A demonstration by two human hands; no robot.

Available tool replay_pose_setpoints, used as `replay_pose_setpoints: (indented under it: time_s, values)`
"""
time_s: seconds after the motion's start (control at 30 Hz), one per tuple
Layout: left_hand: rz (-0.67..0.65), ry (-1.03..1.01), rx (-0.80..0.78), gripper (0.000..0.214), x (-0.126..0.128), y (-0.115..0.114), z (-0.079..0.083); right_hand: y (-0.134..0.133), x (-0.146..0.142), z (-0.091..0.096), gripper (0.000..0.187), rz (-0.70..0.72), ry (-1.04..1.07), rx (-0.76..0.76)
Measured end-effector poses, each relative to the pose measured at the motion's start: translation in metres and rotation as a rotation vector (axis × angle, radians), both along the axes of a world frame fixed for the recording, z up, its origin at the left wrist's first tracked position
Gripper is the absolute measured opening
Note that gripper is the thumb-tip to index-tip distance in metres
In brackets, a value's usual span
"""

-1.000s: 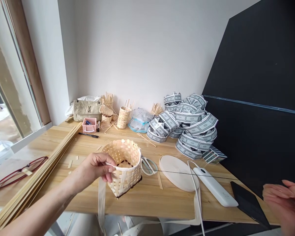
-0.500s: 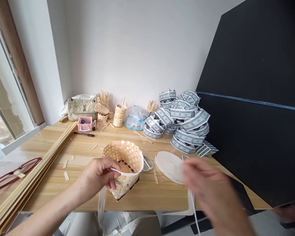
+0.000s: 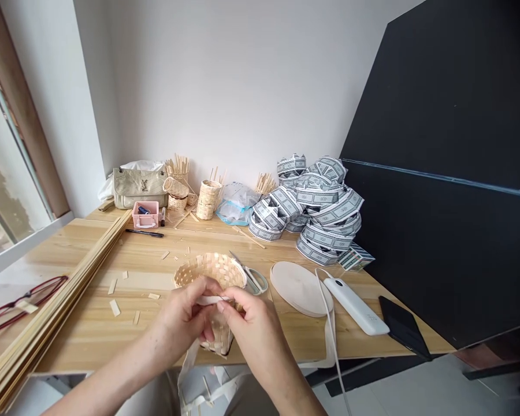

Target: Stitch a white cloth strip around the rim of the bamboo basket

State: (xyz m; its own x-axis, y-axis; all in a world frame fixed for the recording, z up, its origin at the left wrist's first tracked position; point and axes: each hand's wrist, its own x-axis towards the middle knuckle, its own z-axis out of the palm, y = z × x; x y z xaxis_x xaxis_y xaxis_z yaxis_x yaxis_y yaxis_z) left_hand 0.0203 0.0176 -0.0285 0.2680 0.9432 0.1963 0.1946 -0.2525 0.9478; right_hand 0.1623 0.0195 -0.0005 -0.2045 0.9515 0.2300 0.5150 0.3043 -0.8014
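Observation:
A small woven basket of pale strips stands near the table's front edge, its mouth upward. Along its near rim runs a white fabric tape. My left hand pinches the tape and rim between thumb and fingers. Right beside it, my right hand is closed in a pinch at the same rim, fingertips almost touching the left ones. Whatever lies between the right fingertips is too small to make out. A loose length of tape hangs below the basket over the table edge. My hands hide part of the near rim.
Behind the basket lie scissors. To the right are a flat roll of tape, a white power bank with a cable and a dark phone. Long wooden strips and glasses lie left; patterned bands are piled behind.
My right hand has come in from the right, where it was blurred, to the basket's rim beside my left hand. The left hand keeps its pinch, and the power bank is now uncovered.

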Motion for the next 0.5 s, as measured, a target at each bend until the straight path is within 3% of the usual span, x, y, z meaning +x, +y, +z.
replay_pose_setpoints:
  time_s: [0.07, 0.13, 0.23, 0.33, 0.43, 0.5]
  values:
    - [0.089, 0.176, 0.200, 0.026, -0.001, -0.001, -0.004, 0.002, 0.002, -0.004, 0.019, -0.025, 0.035, -0.044]
    - [0.261, 0.378, 0.433, 0.038, -0.004, -0.003, -0.008, 0.005, 0.005, -0.009, 0.019, -0.048, 0.077, -0.066]
    - [0.454, 0.550, 0.619, 0.034, -0.010, -0.006, -0.016, 0.008, 0.010, -0.013, 0.023, -0.088, 0.114, -0.075]
    - [0.497, 0.526, 0.615, 0.021, -0.015, -0.006, -0.024, 0.008, 0.012, -0.014, 0.026, -0.119, 0.126, -0.058]
    - [0.449, 0.483, 0.468, 0.006, -0.019, -0.005, -0.029, 0.006, 0.012, -0.015, 0.023, -0.102, 0.120, -0.006]
    - [0.406, 0.428, 0.386, 0.010, -0.019, -0.005, -0.029, 0.004, 0.012, -0.015, 0.020, -0.086, 0.098, 0.031]
